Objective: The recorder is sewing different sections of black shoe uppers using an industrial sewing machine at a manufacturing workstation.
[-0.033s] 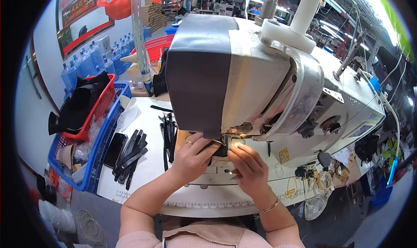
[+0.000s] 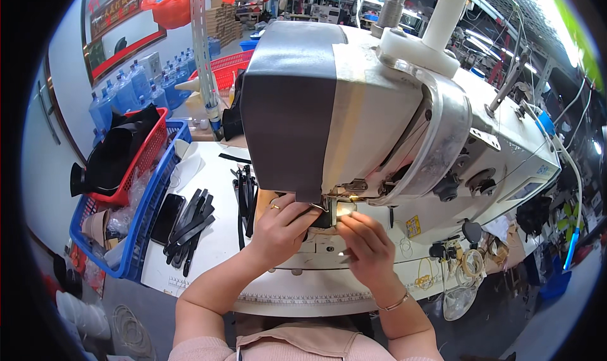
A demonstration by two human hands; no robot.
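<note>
A big white and grey sewing machine (image 2: 379,108) fills the middle of the view. Both my hands are under its head, at the needle area where a small lamp glows. My left hand (image 2: 281,225), with a ring on one finger, grips a small black piece (image 2: 322,219) from the left. From the right, the fingertips of my right hand (image 2: 367,247), a bracelet at its wrist, pinch the same piece beside the lit spot. Most of the piece and the needle are hidden by my fingers and the machine head.
Several black strips (image 2: 190,225) and a dark phone (image 2: 167,217) lie on the white table (image 2: 215,253) to the left. A blue basket (image 2: 136,241) holds a red basket (image 2: 144,159) with black material. Water bottles (image 2: 126,92) stand behind. Small rings and tools (image 2: 471,260) hang at the right.
</note>
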